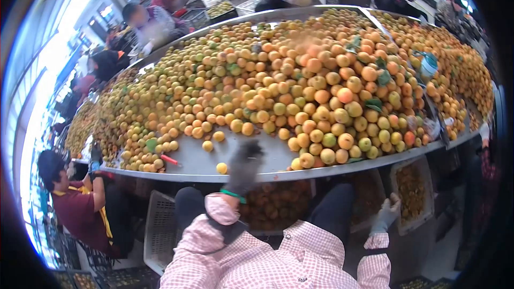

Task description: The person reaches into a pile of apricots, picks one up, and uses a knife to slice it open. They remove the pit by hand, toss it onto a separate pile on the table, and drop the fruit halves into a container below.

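Head view took in a broad, curved, grey metal sorting table (235, 167) that filled most of the frame. It carried a deep heap of small round orange and yellow-green fruit (300, 85) with a few green leaves mixed in. The heap covered nearly the whole top. Only a strip of bare metal along the near edge was open, so by far the greater part of the fruit lay unsorted on the table.

Several other people stood around the far and left sides. Among them was a co-worker in a maroon shirt (80, 208), seated low at the left edge. Below the near rim, a white plastic crate holding orange fruit (430, 192) sat tilted at the right, filled only in part. An empty white slatted crate (160, 230) stood at the left.

The person wore a pink-and-white checked shirt. The left hand (243, 168), in a dark glove, was raised against the table's near edge. Motion blur smeared it, so I could not tell whether its fingers were spread or curled, or whether they held anything. The right hand (386, 213), in a pale grey glove, hung low just beside the tilted crate, its fingers loosely parted and empty.

Nearest the left hand was a single loose yellow-orange fruit (221, 168), lying on the bare strip just left of the glove and apart from the heap.
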Motion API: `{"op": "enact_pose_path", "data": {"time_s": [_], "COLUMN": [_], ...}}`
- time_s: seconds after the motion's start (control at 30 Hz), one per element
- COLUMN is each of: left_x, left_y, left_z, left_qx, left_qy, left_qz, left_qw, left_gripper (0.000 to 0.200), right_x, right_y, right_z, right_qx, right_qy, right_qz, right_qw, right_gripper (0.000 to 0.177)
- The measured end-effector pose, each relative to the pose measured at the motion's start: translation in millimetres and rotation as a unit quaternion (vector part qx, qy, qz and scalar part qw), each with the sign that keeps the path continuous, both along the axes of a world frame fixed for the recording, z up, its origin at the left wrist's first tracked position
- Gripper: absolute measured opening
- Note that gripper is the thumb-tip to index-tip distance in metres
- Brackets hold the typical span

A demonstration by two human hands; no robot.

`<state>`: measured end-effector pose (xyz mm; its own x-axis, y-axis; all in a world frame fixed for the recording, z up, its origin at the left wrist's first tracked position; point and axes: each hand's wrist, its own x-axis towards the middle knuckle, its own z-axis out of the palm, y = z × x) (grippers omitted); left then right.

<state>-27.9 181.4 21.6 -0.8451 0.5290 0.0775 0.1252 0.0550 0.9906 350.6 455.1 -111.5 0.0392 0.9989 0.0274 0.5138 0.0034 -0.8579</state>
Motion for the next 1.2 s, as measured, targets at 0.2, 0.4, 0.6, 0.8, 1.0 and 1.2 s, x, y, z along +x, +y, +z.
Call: {"op": "enact_pose_path", "data": {"time_s": [0.2,0.4,0.6,0.8,1.0,1.2], "left_x": [-113.0,-140.4,-170.4,-201.3,-207.1,-247.6], "left_y": [-186.6,-225.1,-228.3,-238.2,-243.0,-286.5], "left_z": [-13.1,28.9,14.9,-28.0,-26.9,-132.6], "left_qx": [-0.303,-0.532,-0.604,-0.625,-0.526,-0.307], "left_qy": [0.139,0.085,0.002,0.047,0.049,0.234], "left_qz": [0.286,0.309,0.270,0.285,0.327,0.406], "left_qw": [0.898,0.784,0.750,0.725,0.784,0.828], "left_gripper": [0.033,0.065,0.074,0.073,0.067,0.070], "right_x": [-179.1,-340.8,-422.4,-433.0,-366.7,-344.8], "right_y": [-90.6,-195.3,-231.4,-216.7,-221.3,-222.4], "right_z": [182.6,158.3,112.2,99.9,116.3,110.5], "right_qx": [0.086,0.186,0.141,0.230,0.198,0.156], "right_qy": [0.172,0.027,-0.147,-0.329,-0.126,-0.101], "right_qz": [0.422,0.768,0.831,0.671,0.657,0.634], "right_qw": [0.886,0.613,0.517,0.624,0.716,0.751], "right_gripper": [0.014,0.020,0.015,0.033,0.034,0.032]}}
